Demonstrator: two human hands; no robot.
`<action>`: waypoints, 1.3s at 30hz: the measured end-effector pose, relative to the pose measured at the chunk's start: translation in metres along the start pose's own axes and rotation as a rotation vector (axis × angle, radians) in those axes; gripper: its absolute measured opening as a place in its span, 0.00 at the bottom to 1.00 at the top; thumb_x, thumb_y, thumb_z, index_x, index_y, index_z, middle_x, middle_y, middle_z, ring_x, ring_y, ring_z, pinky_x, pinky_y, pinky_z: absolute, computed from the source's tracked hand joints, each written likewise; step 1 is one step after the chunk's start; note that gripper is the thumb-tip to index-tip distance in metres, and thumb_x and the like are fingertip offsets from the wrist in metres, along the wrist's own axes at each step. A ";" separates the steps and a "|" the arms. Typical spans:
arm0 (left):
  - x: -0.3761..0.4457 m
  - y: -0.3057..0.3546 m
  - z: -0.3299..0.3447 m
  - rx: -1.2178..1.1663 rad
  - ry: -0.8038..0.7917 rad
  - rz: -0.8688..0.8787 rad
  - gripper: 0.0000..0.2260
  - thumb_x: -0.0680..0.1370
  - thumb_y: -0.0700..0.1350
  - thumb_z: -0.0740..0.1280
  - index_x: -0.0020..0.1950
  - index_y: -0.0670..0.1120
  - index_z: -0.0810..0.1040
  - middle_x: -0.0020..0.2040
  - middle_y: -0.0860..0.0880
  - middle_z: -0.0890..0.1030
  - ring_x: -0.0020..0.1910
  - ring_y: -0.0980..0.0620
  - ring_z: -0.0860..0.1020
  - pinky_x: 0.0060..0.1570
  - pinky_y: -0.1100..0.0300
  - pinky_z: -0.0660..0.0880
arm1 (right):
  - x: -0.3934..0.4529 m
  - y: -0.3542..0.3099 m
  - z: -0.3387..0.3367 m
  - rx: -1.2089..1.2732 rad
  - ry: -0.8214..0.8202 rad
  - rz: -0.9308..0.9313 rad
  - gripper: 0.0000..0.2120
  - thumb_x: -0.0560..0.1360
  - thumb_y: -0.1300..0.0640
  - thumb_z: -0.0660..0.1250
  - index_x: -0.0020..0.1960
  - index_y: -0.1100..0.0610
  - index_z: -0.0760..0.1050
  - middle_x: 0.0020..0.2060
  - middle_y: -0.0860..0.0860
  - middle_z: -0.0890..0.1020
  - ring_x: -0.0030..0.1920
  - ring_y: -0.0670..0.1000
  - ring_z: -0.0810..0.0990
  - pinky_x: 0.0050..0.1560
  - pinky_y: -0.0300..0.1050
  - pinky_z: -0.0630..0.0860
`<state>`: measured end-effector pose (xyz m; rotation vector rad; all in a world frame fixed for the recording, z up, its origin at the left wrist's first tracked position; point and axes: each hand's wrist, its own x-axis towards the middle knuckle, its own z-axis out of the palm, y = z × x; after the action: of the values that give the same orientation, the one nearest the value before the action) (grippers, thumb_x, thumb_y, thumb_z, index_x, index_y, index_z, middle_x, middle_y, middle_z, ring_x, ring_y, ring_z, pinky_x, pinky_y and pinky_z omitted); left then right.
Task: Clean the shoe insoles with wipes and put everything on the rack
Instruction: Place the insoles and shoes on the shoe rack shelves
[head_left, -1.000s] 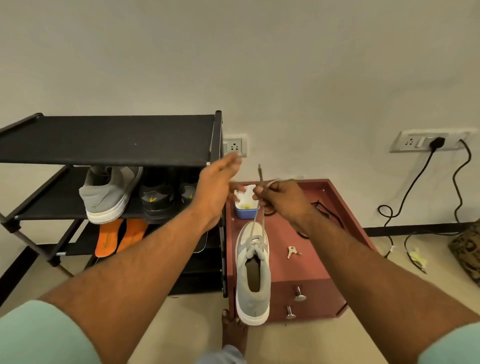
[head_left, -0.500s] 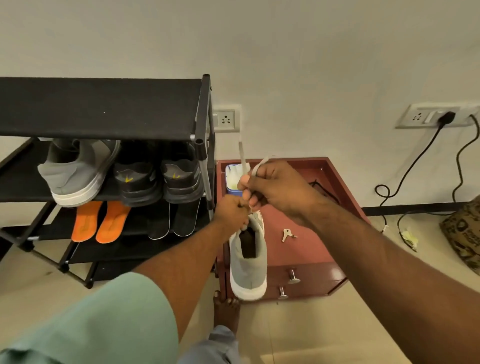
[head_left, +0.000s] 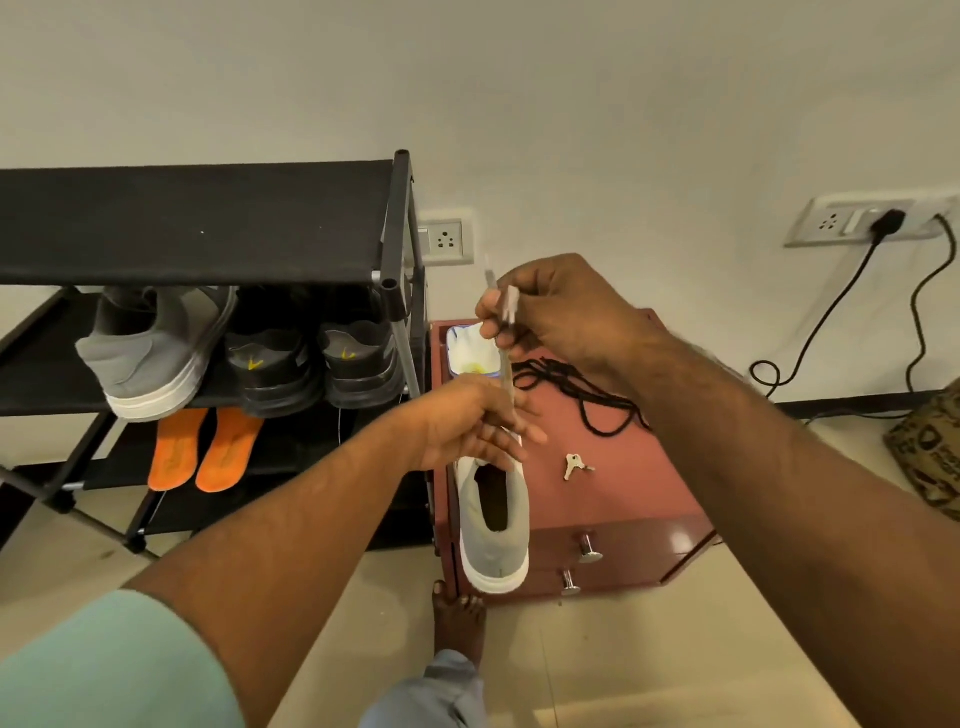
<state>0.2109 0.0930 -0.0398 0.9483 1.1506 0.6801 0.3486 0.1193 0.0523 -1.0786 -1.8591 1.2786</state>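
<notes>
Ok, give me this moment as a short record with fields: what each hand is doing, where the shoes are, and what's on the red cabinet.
right hand: pinches the grey lace ends, raised
left hand: fingers on the lace, lower down
grey shoe: on the red cabinet, heel towards the person
rack: grey shoe and two black shoes on the middle shelf
orange insoles: on the shelf below
also on cabinet: keys, black lace, wipes tub
</notes>
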 end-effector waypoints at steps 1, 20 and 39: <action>0.000 0.002 -0.001 -0.111 -0.019 -0.019 0.16 0.81 0.39 0.54 0.61 0.38 0.77 0.55 0.38 0.84 0.49 0.41 0.83 0.50 0.51 0.79 | -0.002 -0.004 -0.001 0.004 -0.001 -0.007 0.08 0.78 0.61 0.64 0.46 0.63 0.81 0.35 0.55 0.83 0.33 0.49 0.79 0.36 0.41 0.78; -0.002 -0.007 -0.004 0.916 0.316 0.092 0.05 0.75 0.37 0.73 0.50 0.42 0.85 0.44 0.46 0.85 0.41 0.50 0.82 0.43 0.58 0.80 | -0.068 0.164 0.083 1.033 0.286 0.632 0.05 0.76 0.68 0.63 0.48 0.67 0.78 0.38 0.58 0.82 0.35 0.51 0.81 0.38 0.41 0.82; 0.029 -0.120 0.028 1.198 0.246 -0.142 0.15 0.81 0.53 0.64 0.66 0.50 0.78 0.60 0.46 0.80 0.58 0.43 0.79 0.62 0.49 0.76 | -0.026 0.168 0.062 -0.285 -0.001 0.495 0.11 0.66 0.72 0.62 0.36 0.62 0.81 0.35 0.62 0.81 0.39 0.59 0.81 0.46 0.58 0.81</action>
<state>0.2438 0.0550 -0.1556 1.7679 1.8658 -0.1003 0.3539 0.1024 -0.1276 -1.7737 -1.8795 1.2925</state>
